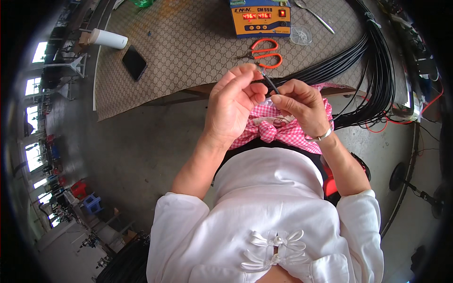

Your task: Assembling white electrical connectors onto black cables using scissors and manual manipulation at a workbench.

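A thin black cable (270,84) is pinched between thumb and fingers of my right hand (306,107), over the near edge of the table. Its end points up and leftward, toward my left hand (233,101). There the thumb and forefinger are closed together beside a small bright tip at the cable's end; what they grip is too small to make out. My other left fingers curl loosely. Just beyond both hands lies a pair of scissors (278,59) with orange handles. A thick bundle of black cables (342,59) stretches over the table on the right.
On the patterned tabletop (188,52) stands a blue and yellow electronic box (262,29) with a red display. Near it are a clear round dish (300,35) and a metal spoon (318,19). A phone (135,62) and a white tumbler (108,39) lie at the left.
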The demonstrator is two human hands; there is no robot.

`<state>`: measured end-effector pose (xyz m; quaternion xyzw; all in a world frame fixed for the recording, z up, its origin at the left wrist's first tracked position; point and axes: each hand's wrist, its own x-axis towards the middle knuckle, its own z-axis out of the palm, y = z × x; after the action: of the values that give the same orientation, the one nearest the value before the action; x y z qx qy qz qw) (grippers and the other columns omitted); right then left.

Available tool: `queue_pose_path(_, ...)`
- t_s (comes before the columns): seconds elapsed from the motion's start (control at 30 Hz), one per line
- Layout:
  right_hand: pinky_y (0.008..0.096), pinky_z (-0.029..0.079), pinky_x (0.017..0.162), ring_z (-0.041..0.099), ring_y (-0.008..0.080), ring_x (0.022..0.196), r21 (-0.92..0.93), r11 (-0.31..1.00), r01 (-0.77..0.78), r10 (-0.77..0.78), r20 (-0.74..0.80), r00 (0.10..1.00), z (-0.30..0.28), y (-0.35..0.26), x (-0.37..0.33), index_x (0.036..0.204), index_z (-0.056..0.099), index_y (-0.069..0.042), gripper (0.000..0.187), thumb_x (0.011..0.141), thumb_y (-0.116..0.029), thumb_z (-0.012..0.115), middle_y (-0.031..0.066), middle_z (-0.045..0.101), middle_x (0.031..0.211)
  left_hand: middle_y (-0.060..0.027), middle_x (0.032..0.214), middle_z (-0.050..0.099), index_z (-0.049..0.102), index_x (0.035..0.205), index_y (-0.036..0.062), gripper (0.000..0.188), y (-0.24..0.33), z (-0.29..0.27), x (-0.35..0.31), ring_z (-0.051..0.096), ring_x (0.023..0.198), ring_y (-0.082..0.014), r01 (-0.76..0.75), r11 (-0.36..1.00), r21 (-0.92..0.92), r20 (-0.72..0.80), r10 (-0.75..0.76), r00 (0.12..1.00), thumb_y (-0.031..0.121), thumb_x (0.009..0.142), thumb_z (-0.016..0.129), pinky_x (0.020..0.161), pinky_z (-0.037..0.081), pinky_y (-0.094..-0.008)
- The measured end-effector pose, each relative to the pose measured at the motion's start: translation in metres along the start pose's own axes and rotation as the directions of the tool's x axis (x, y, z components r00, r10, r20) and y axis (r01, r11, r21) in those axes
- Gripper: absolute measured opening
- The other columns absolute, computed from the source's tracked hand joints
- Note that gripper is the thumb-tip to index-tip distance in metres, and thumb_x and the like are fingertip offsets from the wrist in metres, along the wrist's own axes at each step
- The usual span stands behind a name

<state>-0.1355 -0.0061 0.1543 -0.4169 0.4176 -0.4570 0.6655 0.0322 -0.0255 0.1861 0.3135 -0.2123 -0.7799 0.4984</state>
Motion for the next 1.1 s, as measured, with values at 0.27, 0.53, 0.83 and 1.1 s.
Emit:
queue_pose_path(0.27, 0.0164, 0.039, 0.049, 0.048, 0.0026, 0.057, -0.016, 0.996, -0.085, 0.086, 0.097, 0.992, -0.001, -0.004, 0.002, 0.084, 0.059, -0.002, 0.010, 0.079, -0.010, 0.064, -0.0022, 0.056, 0.070, -0.0088, 0.092, 0.058, 0.055, 0.097, 0.0024, 0.013, -0.011, -0.006, 0.001, 0.055, 0.074, -0.0100, -0.092, 0.972, 0.217, 0.055, 0.082, 0.995, 0.008, 0.085, 0.053, 0.069, 0.046, -0.0227)
queue_pose_path(0.53, 0.0211, 0.045, 0.071, 0.054, 0.0078, 0.079, -0.050, 0.997, 0.064, -0.062, 0.027, 0.998, 0.002, -0.023, 0.026, 0.106, 0.058, 0.001, 0.024, 0.082, -0.004, 0.056, 0.0026, 0.059, 0.089, -0.0081, 0.087, 0.059, 0.057, 0.090, 0.0037, 0.006, -0.013, -0.010, 0.002, 0.056, 0.073, -0.0124, -0.119, 0.958, 0.261, 0.014, 0.120, 0.993, 0.005, 0.084, 0.055, 0.067, 0.047, -0.0235)
queue_pose_path(0.83, 0.0219, 0.045, 0.068, 0.055, 0.0128, 0.077, -0.293, 0.874, 0.388, -0.377, 0.098, 0.921, 0.006, -0.015, 0.028, 0.100, 0.060, 0.000, 0.021, 0.081, 0.002, 0.052, 0.0074, 0.057, 0.086, -0.0066, 0.085, 0.059, 0.056, 0.089, 0.0029, 0.006, -0.013, -0.010, 0.005, 0.055, 0.071, -0.0121, -0.089, 0.972, 0.219, -0.041, 0.100, 0.994, 0.004, 0.083, 0.056, 0.067, 0.046, -0.0234)
queue_pose_path(1.1, 0.0241, 0.045, 0.064, 0.056, 0.0165, 0.073, -0.476, 0.745, 0.468, -0.483, 0.100, 0.870, 0.006, -0.026, 0.028, 0.098, 0.061, -0.003, 0.023, 0.077, 0.005, 0.054, 0.0084, 0.056, 0.083, -0.0074, 0.087, 0.059, 0.056, 0.092, 0.0023, 0.009, -0.013, -0.013, 0.007, 0.054, 0.072, -0.0117, -0.068, 0.973, 0.219, 0.005, 0.069, 0.998, 0.005, 0.084, 0.055, 0.068, 0.046, -0.0228)
